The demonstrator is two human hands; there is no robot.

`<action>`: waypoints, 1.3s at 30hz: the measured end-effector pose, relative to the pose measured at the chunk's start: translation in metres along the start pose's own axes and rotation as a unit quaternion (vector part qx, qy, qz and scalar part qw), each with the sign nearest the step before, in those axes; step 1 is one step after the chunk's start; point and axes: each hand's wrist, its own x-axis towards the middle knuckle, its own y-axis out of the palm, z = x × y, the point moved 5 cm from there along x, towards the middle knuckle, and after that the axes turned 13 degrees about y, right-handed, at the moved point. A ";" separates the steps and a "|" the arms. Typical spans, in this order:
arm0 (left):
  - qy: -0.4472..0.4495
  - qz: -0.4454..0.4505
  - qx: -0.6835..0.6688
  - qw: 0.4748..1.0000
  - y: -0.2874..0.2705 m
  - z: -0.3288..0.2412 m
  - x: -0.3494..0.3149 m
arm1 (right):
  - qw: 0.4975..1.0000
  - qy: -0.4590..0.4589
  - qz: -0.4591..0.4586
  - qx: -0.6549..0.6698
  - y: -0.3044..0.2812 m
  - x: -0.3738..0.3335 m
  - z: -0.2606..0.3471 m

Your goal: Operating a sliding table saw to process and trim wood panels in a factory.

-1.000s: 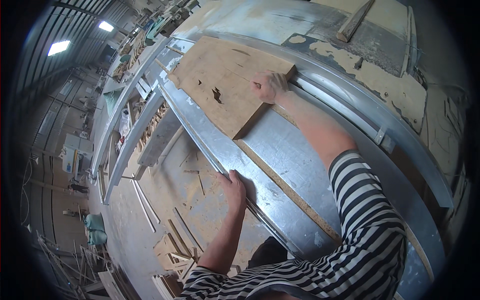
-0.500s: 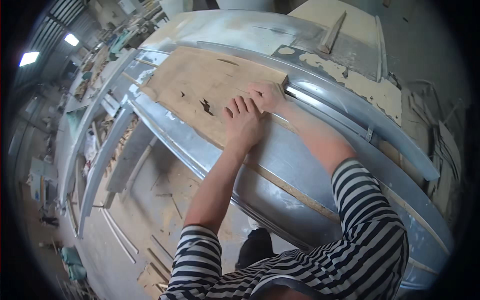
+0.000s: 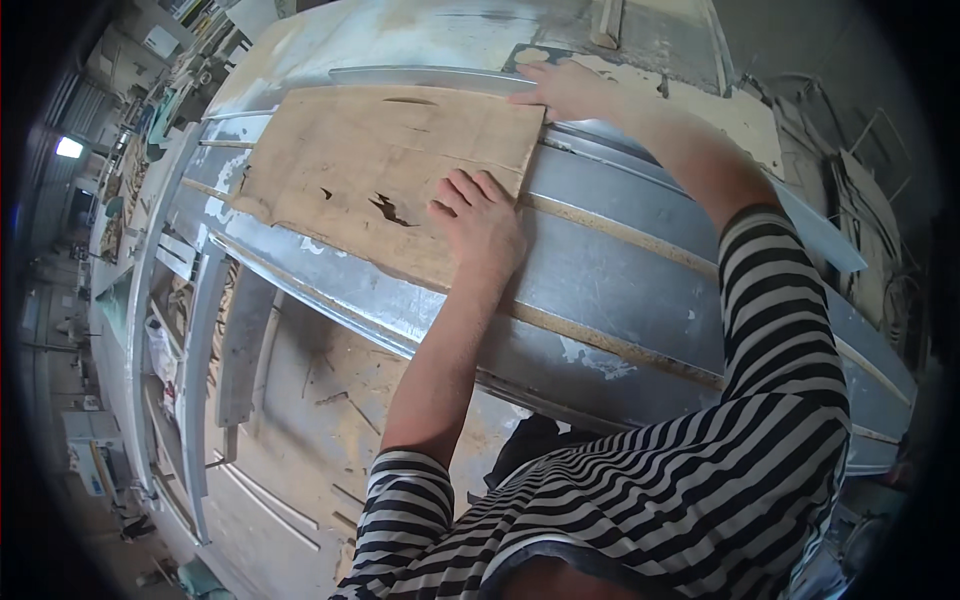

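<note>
A worn brown sheet of thin board [image 3: 330,150], torn in places, lies across a long, curved metal-covered form [image 3: 600,290]. My left hand [image 3: 480,225] rests on the sheet near its right edge, with fingers apart and lightly bent. At the sheet's far right corner, my right hand [image 3: 570,92] reaches over a long grey metal strip [image 3: 430,78]. Fingers and thumb lie on either side of that strip. It runs along the sheet's far edge and on to the right under my forearm. Tan wooden slats [image 3: 620,345] are set lengthwise in the form.
Behind the strip, a pale curved panel [image 3: 300,45] carries a wooden block [image 3: 606,25]. Curved grey frame members [image 3: 200,370] stand at the left. Thin white rods [image 3: 265,505] and scraps lie on the floor. Bent strips [image 3: 870,215] are piled at the right.
My right hand has moved from the sheet, beside my left hand, out to the strip at the far corner. The left hand stays on the sheet. The view has shifted.
</note>
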 end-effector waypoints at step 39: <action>-0.075 0.008 0.029 0.997 0.019 0.065 0.052 | 0.992 -0.026 -0.021 -0.119 -0.019 0.086 0.041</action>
